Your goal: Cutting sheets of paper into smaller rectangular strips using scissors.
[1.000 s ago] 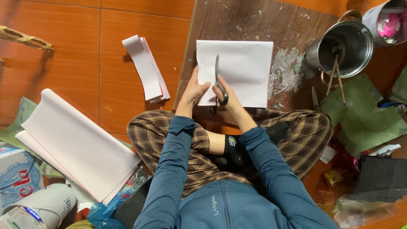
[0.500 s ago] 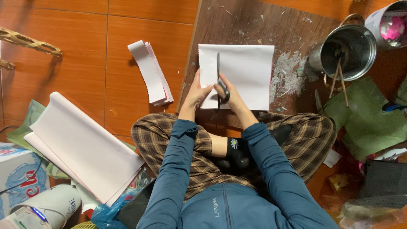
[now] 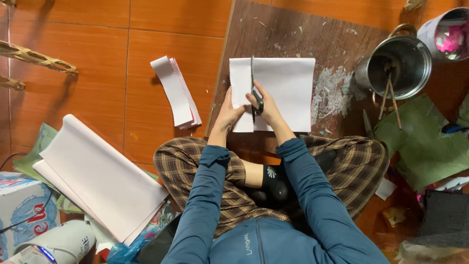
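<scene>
- Your right hand (image 3: pixel 266 108) grips black-handled scissors (image 3: pixel 254 93), blades running up through a white rectangular paper sheet (image 3: pixel 288 93).
- Your left hand (image 3: pixel 228 113) presses the narrow strip at the sheet's left edge.
- The sheet lies on a dark brown wooden board (image 3: pixel 293 34).
- A stack of cut white paper strips (image 3: pixel 175 93) lies on the orange tiled floor (image 3: pixel 97 58), left of the board.
- A grey metal pot (image 3: pixel 398 61) holding wooden sticks stands at the board's right.
</scene>
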